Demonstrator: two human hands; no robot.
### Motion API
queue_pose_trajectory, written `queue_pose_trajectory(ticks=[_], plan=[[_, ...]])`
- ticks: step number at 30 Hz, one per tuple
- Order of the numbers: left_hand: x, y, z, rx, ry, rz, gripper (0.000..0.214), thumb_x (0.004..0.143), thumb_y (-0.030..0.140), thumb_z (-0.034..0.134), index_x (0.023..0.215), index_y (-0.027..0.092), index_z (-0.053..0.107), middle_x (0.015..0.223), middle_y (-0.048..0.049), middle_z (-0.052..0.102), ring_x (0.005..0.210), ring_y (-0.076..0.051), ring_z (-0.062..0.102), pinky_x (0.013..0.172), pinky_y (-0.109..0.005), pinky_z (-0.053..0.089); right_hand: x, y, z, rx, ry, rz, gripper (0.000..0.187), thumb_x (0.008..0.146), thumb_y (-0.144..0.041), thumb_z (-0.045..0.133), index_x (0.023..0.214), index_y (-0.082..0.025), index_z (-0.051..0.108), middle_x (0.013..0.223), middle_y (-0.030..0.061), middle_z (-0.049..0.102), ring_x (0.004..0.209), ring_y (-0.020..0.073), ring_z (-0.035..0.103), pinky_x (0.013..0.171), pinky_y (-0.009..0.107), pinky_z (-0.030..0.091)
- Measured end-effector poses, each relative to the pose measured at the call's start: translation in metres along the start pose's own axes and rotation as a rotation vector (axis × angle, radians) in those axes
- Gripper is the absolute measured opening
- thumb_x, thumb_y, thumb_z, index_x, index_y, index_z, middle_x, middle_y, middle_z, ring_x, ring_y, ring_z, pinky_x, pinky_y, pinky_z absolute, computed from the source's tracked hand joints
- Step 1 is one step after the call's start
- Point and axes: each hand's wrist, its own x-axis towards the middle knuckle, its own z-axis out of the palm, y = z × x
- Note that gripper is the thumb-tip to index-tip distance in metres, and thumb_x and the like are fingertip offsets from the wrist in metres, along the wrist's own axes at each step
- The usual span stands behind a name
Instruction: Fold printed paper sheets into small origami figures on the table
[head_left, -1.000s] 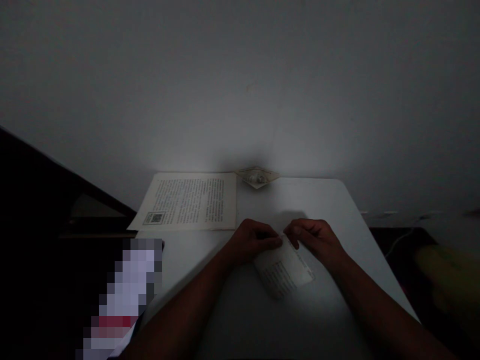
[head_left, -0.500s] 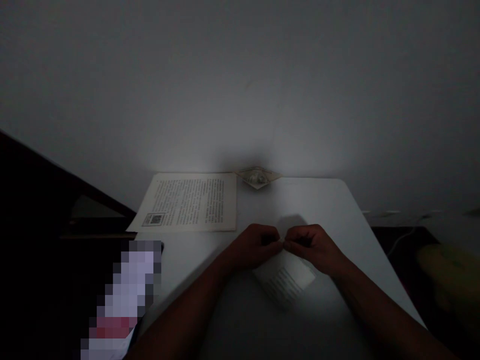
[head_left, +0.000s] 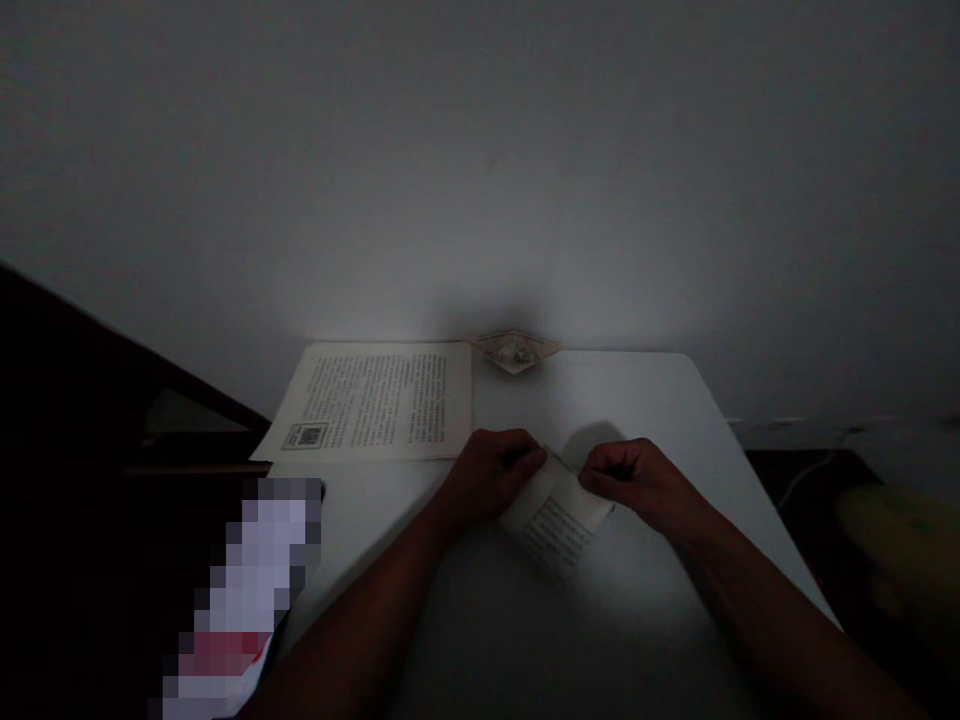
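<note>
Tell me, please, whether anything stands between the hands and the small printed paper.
Nothing visible does: the left hand and the right hand both grip the small printed paper by its far edge.

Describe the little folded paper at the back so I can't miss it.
On the white table, look along the far edge by the grey wall. Just right of the large flat printed sheet sits a small folded paper shape, the only one pointed at both ends.

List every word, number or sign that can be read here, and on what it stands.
On the large sheet: columns of print, too small and dim to read.
Its square code: not legible.
On the small paper, held by left hand and right hand: print, blurred.
Nothing can be quoted.
</note>
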Motion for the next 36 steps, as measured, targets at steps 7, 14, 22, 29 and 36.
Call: queue_pose_trajectory(ticks=[7,14,22,29,36], plan=[[0.001,-0.002,-0.006,-0.025,0.057,-0.028,0.026,0.084,0.032,0.051,0.068,0.015,0.060,0.059,0.0028,0.051,0.059,-0.010,0.046,0.056,-0.021,0.035,-0.001,0.002,-0.007,-0.104,-0.003,0.019,0.021,0.074,-0.032,0.065,0.061,-0.016,0.061,0.048,-0.0019,0.057,0.045,0.0093,0.050,0.046,0.023,0.038],[-0.001,-0.004,-0.003,-0.171,0.174,-0.062,0.026,0.085,0.035,0.053,0.067,0.015,0.055,0.062,0.0037,0.049,0.060,-0.009,0.045,0.057,-0.020,0.036,0.000,0.002,-0.001,0.019,0.085,-0.122,0.022,0.074,-0.038,0.069,0.073,-0.016,0.067,0.057,0.0009,0.062,0.054,0.0124,0.055,0.054,0.026,0.044],[-0.001,-0.002,0.004,-0.245,0.251,-0.035,0.024,0.086,0.036,0.052,0.075,0.016,0.059,0.068,0.0022,0.054,0.066,-0.011,0.049,0.062,-0.021,0.038,-0.002,0.009,0.011,-0.095,0.311,-0.283,0.022,0.072,-0.039,0.071,0.077,-0.017,0.069,0.062,0.0015,0.062,0.052,0.0130,0.054,0.049,0.026,0.043],[0.000,-0.004,0.005,-0.346,0.258,0.014,0.025,0.087,0.036,0.053,0.072,0.016,0.055,0.065,0.0035,0.046,0.064,-0.010,0.043,0.059,-0.020,0.034,-0.005,0.007,0.013,-0.138,0.531,-0.522,0.021,0.072,-0.025,0.073,0.090,-0.023,0.063,0.079,0.0010,0.066,0.066,0.0133,0.060,0.061,0.025,0.050],[0.004,-0.014,0.003,-0.554,0.234,-0.138,0.027,0.077,0.039,0.062,0.067,0.015,0.059,0.061,0.0041,0.048,0.059,-0.010,0.043,0.057,-0.022,0.033,-0.006,0.014,0.011,-0.168,0.448,-0.562,0.020,0.072,-0.020,0.073,0.090,-0.025,0.065,0.074,-0.0004,0.065,0.066,0.0125,0.060,0.063,0.024,0.050]])
